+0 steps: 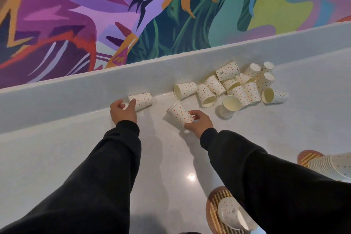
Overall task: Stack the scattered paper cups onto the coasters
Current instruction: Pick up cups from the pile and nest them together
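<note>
White paper cups with orange dots lie scattered on a pale counter. My left hand (123, 110) curls around the rim end of one cup (142, 100) that lies on its side against the back ledge. My right hand (199, 122) grips another cup (179, 113), tilted with its base in my fingers. A heap of several cups (241, 85) lies to the right of both hands. Near the bottom, a striped brown coaster (213, 207) carries a cup stack (233, 213), partly hidden by my right sleeve. Another coaster (308, 156) at the right edge holds a tall stack of cups (330, 165).
A raised pale ledge (76, 91) runs along the back of the counter, below a bright painted wall (133, 15). My black sleeves cross the near part of the counter.
</note>
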A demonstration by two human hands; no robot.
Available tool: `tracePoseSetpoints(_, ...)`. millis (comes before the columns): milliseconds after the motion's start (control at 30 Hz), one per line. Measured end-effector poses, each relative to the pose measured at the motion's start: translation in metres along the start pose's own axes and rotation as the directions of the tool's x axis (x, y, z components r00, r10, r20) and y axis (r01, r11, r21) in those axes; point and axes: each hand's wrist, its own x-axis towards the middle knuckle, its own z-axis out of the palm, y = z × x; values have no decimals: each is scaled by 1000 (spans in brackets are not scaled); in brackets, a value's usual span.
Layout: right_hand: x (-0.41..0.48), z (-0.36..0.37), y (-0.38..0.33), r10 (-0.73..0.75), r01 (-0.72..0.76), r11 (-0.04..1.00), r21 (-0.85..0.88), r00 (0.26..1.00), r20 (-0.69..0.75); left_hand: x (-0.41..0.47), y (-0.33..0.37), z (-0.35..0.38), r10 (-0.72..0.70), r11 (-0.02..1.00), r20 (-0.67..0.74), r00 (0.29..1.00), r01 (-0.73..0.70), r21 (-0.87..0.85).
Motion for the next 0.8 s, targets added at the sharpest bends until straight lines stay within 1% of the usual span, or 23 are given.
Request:
tracePoseSetpoints(67,0,3,2,1,-1,1000,3,1000,1,6,-9,1,-31,998,73,997,27,50)
tracePoseSetpoints(133,0,6,5,5,-5,1000,13,1000,4,7,-14,4,-30,997,139,990,20,72)
tracePoseSetpoints(233,2,8,7,2,-3,999,32,1000,7,7,-11,5,10,995,155,988,-25,94)
tracePoseSetpoints(300,3,8,8,0,0,999,48,1000,7,3,-6,5,27,997,203,979,-41,65)
tracePoseSetpoints(400,4,8,6,9,-9,996,89,1000,4,-15,-3,6,105,990,321,941,-131,60)
tracePoseSetpoints(467,3,8,3,-3,2,993,115,1000,10,-30,-5,7,177,970,373,911,-225,90)
tracePoseSetpoints(533,-2,8,2,-17,14,990,137,1000,15,-43,-4,5,221,950,404,888,-289,114)
tracePoseSetpoints(633,-8,5,2,-24,23,982,185,1000,4,-53,1,-1,255,933,436,863,-338,123)
tracePoseSetpoints(700,-15,2,1,-55,53,973,225,998,4,-63,5,-4,260,920,495,829,-368,133)
tracePoseSetpoints(800,-27,-2,-2,-87,82,954,289,996,5,-82,9,-7,231,932,576,784,-349,101)
